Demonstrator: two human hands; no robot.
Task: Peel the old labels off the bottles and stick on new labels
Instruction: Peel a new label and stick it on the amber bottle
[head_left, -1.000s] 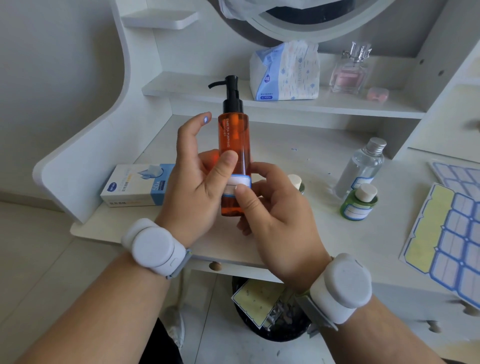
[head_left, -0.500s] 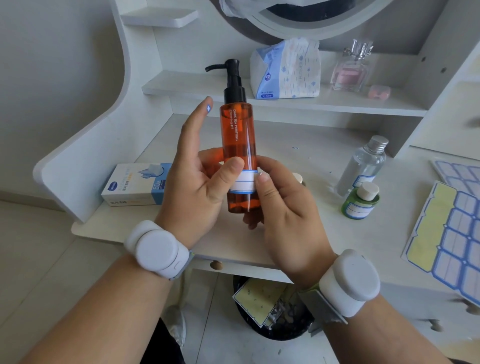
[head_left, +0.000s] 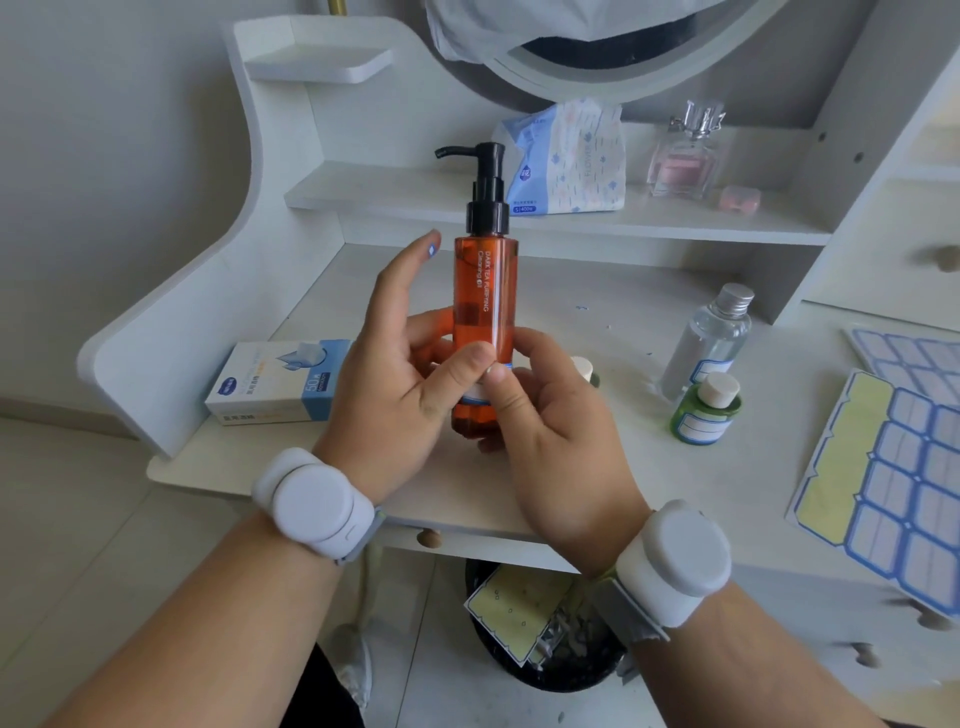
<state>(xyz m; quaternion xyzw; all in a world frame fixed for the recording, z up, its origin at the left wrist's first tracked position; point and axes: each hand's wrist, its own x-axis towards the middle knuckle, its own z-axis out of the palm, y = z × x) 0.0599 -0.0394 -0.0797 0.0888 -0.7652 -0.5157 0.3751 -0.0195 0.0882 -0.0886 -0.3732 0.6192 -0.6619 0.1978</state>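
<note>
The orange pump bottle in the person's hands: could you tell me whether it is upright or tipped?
Upright: the orange pump bottle stands vertical with its black pump on top.

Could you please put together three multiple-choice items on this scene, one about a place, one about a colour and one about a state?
1. Where does the perfume bottle stand?
A. On the shelf under the mirror
B. In the bin under the desk
C. On top of the tissue box

2. What colour is the pump bottle being held?
A. Clear
B. Green
C. Orange

3. What are the two thumbs doing?
A. Pressing the pump head down
B. Pressing on the white label low on the pump bottle
C. Resting flat on the desk

Answers:
1 A, as it stands on the shelf beside the soft blue pack.
2 C, as its body is orange under a black pump.
3 B, as the left hand and right hand meet thumb to thumb on the label.
</note>
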